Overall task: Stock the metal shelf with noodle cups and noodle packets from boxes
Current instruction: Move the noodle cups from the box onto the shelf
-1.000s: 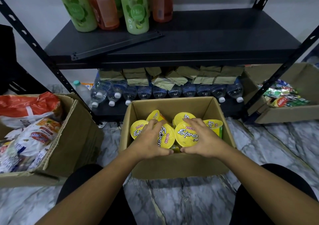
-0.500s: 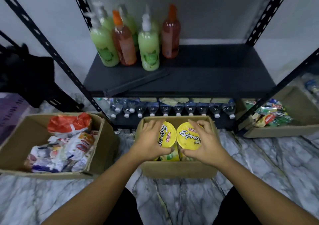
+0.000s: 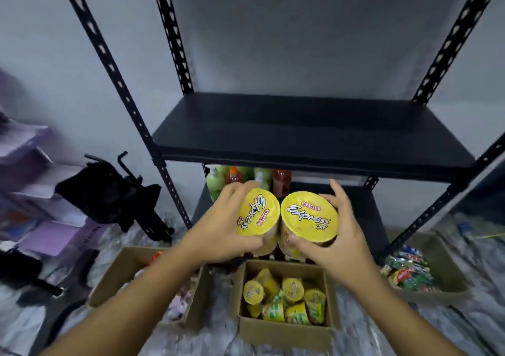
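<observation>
My left hand (image 3: 221, 230) grips a yellow-lidded noodle cup (image 3: 258, 212), and my right hand (image 3: 341, 238) grips a second noodle cup (image 3: 308, 219). Both cups are held side by side, touching, in the air above the open cardboard box (image 3: 284, 331) that holds several more yellow noodle cups (image 3: 292, 287). They hang in front of and just below a bare black shelf board (image 3: 300, 131) of the metal shelf (image 3: 109, 66).
Coloured soap bottles (image 3: 232, 178) stand on the shelf level below. A box of packets (image 3: 123, 282) lies on the floor at the left, another box of snack packets (image 3: 410, 271) at the right. Dark gear (image 3: 114, 194) and purple boxes (image 3: 41, 191) sit at far left.
Both hands have lifted the two cups out of the box and up to the height of the higher shelf level. My view has tilted upward, showing the bare shelf board.
</observation>
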`<action>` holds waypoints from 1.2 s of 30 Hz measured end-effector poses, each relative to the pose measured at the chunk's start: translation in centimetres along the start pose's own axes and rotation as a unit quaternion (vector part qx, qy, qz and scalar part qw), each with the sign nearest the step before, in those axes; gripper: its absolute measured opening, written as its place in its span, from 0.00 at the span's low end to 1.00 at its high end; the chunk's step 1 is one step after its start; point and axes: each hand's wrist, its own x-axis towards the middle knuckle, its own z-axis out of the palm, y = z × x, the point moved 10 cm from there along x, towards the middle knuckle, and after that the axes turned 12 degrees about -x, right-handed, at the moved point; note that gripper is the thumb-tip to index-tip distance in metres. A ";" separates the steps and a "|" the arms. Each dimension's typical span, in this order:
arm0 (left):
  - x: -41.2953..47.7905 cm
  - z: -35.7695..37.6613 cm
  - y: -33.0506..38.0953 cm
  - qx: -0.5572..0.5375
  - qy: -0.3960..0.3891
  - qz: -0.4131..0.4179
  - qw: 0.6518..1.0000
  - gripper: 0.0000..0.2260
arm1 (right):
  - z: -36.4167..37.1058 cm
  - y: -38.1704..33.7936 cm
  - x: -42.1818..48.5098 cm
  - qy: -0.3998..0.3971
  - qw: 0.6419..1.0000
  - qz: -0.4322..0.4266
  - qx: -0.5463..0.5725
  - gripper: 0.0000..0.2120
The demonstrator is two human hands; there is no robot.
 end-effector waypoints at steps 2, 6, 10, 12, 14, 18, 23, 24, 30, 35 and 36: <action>0.1 -4.0 4.4 0.002 0.038 0.024 0.999 0.47 | -3.3 -4.4 1.5 0.016 0.999 -0.017 0.022 0.57; 0.4 -10.7 11.4 0.005 0.118 0.082 0.990 0.46 | -8.6 -11.6 4.6 0.038 0.996 -0.065 0.056 0.55; 0.8 -16.5 16.9 -0.034 0.178 0.126 0.975 0.43 | -13.2 -18.0 7.3 0.047 0.991 -0.111 0.061 0.52; 0.9 -19.1 19.6 -0.043 0.210 0.146 0.966 0.43 | -15.0 -21.2 8.6 0.043 0.989 -0.136 0.048 0.52; 1.2 -21.3 22.0 -0.048 0.230 0.158 0.959 0.43 | -16.6 -24.1 10.1 0.040 0.986 -0.159 0.036 0.52; 2.0 -25.3 25.6 -0.068 0.276 0.163 0.945 0.45 | -19.6 -29.1 12.8 0.059 0.979 -0.190 0.038 0.52; 3.4 -30.4 28.4 -0.132 0.314 0.190 0.921 0.45 | -21.7 -34.5 17.3 0.074 0.977 -0.194 0.051 0.53; 4.0 -31.5 28.7 -0.142 0.319 0.191 0.918 0.45 | -21.8 -35.3 18.4 0.075 0.979 -0.184 0.052 0.53; 8.9 -38.3 28.9 -0.130 0.346 0.193 0.909 0.44 | -20.5 -40.0 25.6 0.075 0.979 -0.186 0.046 0.45; 14.1 -44.2 28.3 -0.138 0.347 0.206 0.904 0.45 | -17.9 -43.2 31.8 0.014 0.979 -0.199 0.044 0.43; 15.2 -45.4 28.2 -0.139 0.349 0.208 0.903 0.44 | -17.8 -43.8 32.9 0.019 0.979 -0.197 0.041 0.43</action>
